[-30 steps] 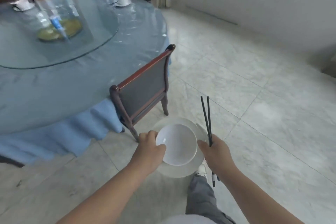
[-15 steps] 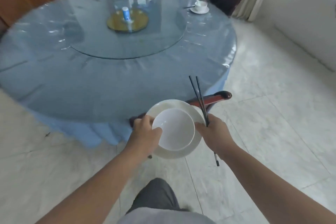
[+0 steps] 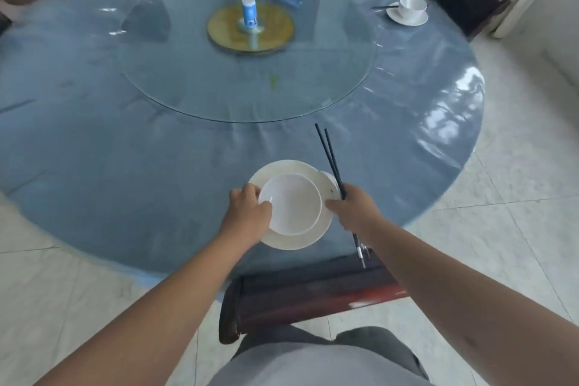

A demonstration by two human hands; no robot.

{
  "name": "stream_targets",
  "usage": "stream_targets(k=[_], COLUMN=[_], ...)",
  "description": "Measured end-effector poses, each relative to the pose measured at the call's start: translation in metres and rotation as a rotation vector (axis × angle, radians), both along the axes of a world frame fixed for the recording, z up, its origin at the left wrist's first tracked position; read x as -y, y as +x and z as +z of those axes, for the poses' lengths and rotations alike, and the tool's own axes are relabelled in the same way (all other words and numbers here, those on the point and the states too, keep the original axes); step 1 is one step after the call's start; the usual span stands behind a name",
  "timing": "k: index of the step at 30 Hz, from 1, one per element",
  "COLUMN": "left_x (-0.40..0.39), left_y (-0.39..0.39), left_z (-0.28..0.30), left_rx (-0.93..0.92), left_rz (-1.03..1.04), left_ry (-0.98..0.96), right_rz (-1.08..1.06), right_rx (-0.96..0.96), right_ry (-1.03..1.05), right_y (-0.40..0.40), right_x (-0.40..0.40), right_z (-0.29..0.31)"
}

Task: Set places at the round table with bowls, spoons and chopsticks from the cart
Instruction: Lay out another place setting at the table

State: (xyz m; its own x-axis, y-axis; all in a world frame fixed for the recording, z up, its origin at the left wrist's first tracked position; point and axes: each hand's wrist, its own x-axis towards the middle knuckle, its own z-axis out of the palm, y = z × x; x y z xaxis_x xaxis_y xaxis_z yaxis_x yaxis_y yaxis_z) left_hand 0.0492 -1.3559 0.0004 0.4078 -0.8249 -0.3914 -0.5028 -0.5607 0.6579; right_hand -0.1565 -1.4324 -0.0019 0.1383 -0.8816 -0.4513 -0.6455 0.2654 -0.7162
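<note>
A white bowl (image 3: 291, 204) sits on a cream plate (image 3: 282, 171), both held over the near edge of the round table (image 3: 125, 160) with its blue cover. My left hand (image 3: 247, 213) grips the left rim of bowl and plate. My right hand (image 3: 354, 210) holds the plate's right rim together with a pair of black chopsticks (image 3: 329, 157) that point away over the table. A white spoon (image 3: 329, 182) peeks out at the plate's right edge under the chopsticks.
A dark wooden chair (image 3: 307, 298) stands between me and the table. A glass turntable (image 3: 250, 84) carries a blue-and-white container (image 3: 249, 12). A set place with cup, saucer and chopsticks (image 3: 409, 11) lies at the far right, by another chair (image 3: 463, 6).
I have turned and stepped up to the table. Both hands have carried the bowl, plate and chopsticks from above the floor to above the table's near edge.
</note>
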Motion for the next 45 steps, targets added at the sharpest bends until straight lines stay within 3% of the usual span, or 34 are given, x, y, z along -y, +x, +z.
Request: stream_targets(k=[12, 20, 24, 26, 28, 31, 34, 36, 39, 45], left_x=[0.065, 0.071, 0.057, 0.049, 0.042, 0.042, 0.047, 0.051, 0.048, 0.046], left_y=[0.006, 0.001, 0.006, 0.014, 0.018, 0.004, -0.011, -0.006, 0.002, 0.000], left_z=[-0.066, -0.073, -0.070, -0.061, -0.049, -0.025, -0.008, -0.005, -0.010, -0.031], left_rx=[-0.030, -0.011, 0.191, 0.253, 0.268, 0.072, -0.051, -0.002, -0.022, -0.145], left_rz=[0.216, 0.292, 0.211, 0.214, 0.144, -0.123, -0.256, -0.208, -0.068, 0.145], left_ry=[0.209, 0.226, 0.264, 0.221, 0.059, -0.207, -0.321, -0.358, -0.250, -0.166], right_rz=[0.106, 0.171, 0.136, 0.040, 0.021, 0.230, 0.451, 0.473, 0.399, 0.005], right_rx=[-0.117, -0.127, -0.176, -0.067, 0.104, 0.253, 0.238, 0.270, 0.342, 0.647], right_ry=[0.199, 0.180, 0.105, 0.139, 0.233, 0.387, 0.473, 0.487, 0.416, 0.348], right_y=[0.029, 0.030, 0.011, 0.000, -0.003, 0.010, 0.031, 0.036, 0.025, 0.009], right_x=[0.082, 0.099, 0.091, 0.086, 0.079, 0.066, 0.055, 0.051, 0.054, 0.056], right_z=[-0.067, -0.081, -0.072, -0.061, -0.046, -0.021, -0.005, 0.000, 0.001, -0.016])
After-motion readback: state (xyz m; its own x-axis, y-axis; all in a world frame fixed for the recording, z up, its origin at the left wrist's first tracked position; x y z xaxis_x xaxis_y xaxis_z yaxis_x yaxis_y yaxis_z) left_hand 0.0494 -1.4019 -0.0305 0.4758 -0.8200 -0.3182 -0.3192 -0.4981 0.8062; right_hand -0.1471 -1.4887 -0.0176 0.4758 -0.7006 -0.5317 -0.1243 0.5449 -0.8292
